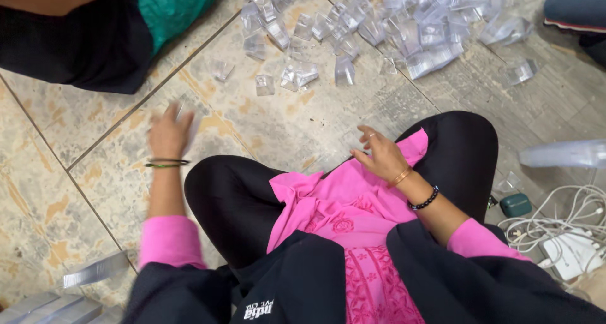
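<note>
Sitting cross-legged on the tiled floor (76, 109), I reach my blurred left hand (168, 133), grip unclear, toward small clear plastic pieces (372, 21); my right hand (380, 155) hovers open-fingered, empty.

We look down on a floor of large square tiles (76, 115), beige mottled with grey and ochre patches and divided by dark grout lines that run diagonally across the view. Towards the upper right the tiling gives way to paler, grey, wood-grained tiles (555, 103). At the right edge we see a tangle of white cables (555, 226) on a white power strip (574, 254), with a small teal case (516, 204) just beside them. Silvery flat strips (96, 270) lie at the lower left. The light is even and soft, casting only faint shadows; no walls, windows or furniture fall within view.
</note>
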A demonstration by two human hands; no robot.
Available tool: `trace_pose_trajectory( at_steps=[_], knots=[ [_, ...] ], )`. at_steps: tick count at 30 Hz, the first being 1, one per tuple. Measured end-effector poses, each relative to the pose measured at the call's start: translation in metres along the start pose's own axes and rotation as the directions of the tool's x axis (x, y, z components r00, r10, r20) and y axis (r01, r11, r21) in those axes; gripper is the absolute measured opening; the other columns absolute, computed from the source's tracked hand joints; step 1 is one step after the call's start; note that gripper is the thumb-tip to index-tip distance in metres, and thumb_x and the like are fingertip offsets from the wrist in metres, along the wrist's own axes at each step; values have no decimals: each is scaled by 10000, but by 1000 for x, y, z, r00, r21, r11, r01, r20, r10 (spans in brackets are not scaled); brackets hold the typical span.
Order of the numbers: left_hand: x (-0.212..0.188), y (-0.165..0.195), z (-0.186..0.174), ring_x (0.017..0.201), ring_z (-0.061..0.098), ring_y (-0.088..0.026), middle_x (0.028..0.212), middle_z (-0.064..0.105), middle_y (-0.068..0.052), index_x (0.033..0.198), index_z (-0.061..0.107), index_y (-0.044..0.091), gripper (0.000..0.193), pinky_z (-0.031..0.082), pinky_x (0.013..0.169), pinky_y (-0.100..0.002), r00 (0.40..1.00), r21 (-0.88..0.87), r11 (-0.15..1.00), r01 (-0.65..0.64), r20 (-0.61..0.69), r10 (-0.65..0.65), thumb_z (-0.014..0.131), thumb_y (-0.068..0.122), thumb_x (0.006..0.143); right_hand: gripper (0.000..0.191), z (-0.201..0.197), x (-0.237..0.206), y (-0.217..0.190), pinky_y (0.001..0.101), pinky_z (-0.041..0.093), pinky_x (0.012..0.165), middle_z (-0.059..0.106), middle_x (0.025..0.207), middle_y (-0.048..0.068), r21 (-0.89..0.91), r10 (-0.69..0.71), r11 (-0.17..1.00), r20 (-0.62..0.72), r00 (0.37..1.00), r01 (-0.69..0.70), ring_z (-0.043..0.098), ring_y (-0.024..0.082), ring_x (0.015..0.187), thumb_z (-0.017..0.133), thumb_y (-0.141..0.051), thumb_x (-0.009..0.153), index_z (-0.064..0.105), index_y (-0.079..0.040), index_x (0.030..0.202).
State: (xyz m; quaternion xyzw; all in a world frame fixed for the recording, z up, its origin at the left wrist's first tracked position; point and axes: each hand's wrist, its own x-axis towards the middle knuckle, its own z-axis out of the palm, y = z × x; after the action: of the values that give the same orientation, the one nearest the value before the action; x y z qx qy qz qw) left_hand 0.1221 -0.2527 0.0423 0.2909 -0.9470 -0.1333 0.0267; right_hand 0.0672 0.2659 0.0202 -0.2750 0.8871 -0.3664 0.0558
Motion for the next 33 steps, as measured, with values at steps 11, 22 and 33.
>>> trace_pose_trajectory(
  at_steps=[11,22,33],
  knots=[
    [-201,-183,50,1478,422,-341,1608,436,-82,1484,568,221,637,324,1171,-646,407,799,575,178,472,-782,727,438,907,435,24,0,27,452,562,788,721,1010,183,-99,2,995,318,948,32,700,368,930,723,-324,872,650,-44,1196],
    [-193,-47,-131,1227,612,-327,1366,621,-129,1353,650,132,520,473,1029,-562,727,-438,684,-583,-657,199,678,454,947,396,67,36,48,463,563,780,735,998,168,-132,40,991,344,938,7,715,351,918,707,-296,873,655,-76,1197],
    [-209,76,-130,1201,622,-315,1353,622,-127,1361,637,121,521,484,1008,-535,682,-468,496,-731,-538,496,694,415,935,397,-20,56,108,469,561,720,736,878,175,-183,76,982,114,991,-54,707,374,804,716,-279,848,685,-14,1141]
  ],
)
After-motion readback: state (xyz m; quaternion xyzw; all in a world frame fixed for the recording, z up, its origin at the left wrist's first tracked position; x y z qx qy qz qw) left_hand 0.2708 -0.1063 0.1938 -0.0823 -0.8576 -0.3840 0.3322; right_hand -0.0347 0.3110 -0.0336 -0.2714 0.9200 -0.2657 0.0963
